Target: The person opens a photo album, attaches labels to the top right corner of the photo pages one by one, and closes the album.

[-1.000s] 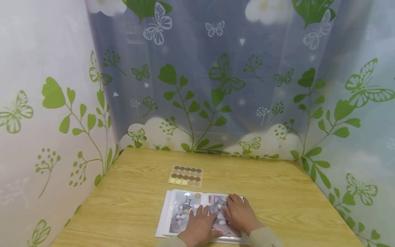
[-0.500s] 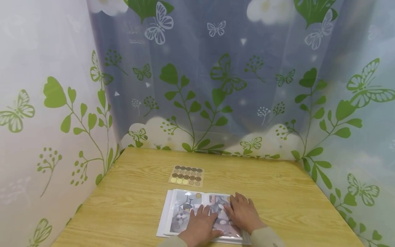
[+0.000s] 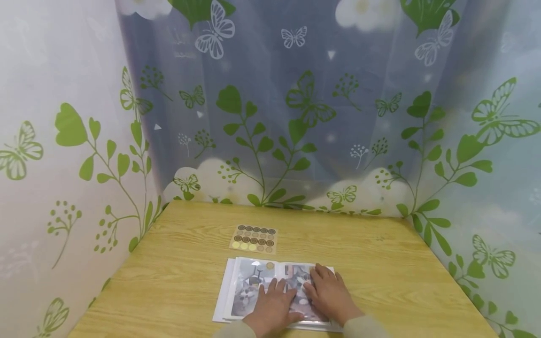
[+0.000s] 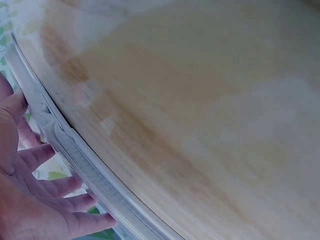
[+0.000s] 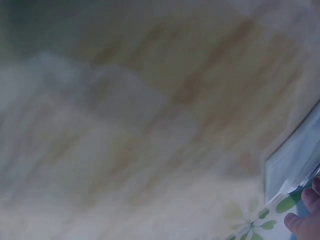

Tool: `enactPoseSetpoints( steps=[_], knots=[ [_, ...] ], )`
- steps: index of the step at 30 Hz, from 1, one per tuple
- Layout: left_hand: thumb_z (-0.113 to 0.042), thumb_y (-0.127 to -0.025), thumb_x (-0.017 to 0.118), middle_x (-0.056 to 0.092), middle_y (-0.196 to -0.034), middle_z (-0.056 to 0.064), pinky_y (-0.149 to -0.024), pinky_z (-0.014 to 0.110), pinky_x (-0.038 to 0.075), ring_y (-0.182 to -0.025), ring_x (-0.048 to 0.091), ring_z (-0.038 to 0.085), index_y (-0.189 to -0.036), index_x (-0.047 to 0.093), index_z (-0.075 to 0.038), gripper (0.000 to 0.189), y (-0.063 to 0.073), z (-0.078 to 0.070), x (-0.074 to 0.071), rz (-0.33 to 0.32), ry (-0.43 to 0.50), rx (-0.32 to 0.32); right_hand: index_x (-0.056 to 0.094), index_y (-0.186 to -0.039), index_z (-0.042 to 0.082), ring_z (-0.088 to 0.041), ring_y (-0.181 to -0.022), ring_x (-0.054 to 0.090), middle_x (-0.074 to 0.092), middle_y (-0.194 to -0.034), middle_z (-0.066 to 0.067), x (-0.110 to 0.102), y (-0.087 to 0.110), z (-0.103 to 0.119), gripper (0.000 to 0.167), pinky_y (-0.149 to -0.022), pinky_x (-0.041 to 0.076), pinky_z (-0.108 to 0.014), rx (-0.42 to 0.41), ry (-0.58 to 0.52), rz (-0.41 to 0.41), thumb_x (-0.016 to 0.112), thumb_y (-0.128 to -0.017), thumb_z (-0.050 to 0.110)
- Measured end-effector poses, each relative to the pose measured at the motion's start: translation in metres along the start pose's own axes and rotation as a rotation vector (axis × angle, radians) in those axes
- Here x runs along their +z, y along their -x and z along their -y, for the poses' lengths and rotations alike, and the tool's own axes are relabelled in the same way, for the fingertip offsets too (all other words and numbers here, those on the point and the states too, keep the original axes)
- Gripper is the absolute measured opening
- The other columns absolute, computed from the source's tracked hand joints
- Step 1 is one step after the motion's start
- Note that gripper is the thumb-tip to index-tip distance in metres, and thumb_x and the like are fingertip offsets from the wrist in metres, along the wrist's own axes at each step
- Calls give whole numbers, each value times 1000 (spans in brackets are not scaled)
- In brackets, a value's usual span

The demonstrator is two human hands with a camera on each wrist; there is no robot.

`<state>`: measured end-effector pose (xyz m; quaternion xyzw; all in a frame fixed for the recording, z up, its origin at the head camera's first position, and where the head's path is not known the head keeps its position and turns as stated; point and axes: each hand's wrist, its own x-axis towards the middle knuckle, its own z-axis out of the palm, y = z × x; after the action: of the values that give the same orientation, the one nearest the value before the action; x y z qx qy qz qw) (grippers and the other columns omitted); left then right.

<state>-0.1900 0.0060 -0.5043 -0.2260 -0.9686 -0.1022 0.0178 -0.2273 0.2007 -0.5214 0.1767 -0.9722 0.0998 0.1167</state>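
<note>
A photo album [image 3: 245, 303] lies spread open near the front of the table, with glossy pictures in its two facing pages. A small round sticker [image 3: 270, 266] shows at the top of the left page. The left hand [image 3: 272, 307] rests with spread fingers across the album's middle, partly covering the right page. Over the outer part of the right page lies the right hand [image 3: 332, 293], its fingers extended. The left wrist view shows the album's stacked page edges [image 4: 100, 175] beside the fingers. Only an album corner [image 5: 292, 155] and some fingertips appear in the right wrist view.
Just beyond the album lies a sheet of round stickers [image 3: 253, 239], dark brown, tan and pale yellow, in rows. The wood-grain table [image 3: 380, 263] meets curtains [image 3: 270, 117] printed with green leaves and butterflies at the back and both sides.
The right hand has shifted very slightly on the right page. The left hand, album and sticker sheet keep their places; the head view drifts a little.
</note>
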Motion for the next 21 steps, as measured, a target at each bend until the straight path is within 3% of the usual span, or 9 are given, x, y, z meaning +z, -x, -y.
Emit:
enactPoseSetpoints(
  steps=[9,21],
  knots=[
    [-63,-85,64,51,-143,16,-103,63,39,-133,45,39,-136,60,-17,69,-2,1,3,-16,-18,7,61,-128,-1,-37,-124,52,58,-127,-17,0,2,5,44,-107,33,-63,-36,52,-38,54,-100,33],
    [-64,-85,62,49,-145,16,-104,63,38,-134,43,40,-138,58,-19,70,-1,0,3,-2,-14,3,61,-129,0,-34,-125,51,59,-127,-15,-1,5,3,47,-108,33,-63,-22,83,-27,54,-100,36]
  ],
)
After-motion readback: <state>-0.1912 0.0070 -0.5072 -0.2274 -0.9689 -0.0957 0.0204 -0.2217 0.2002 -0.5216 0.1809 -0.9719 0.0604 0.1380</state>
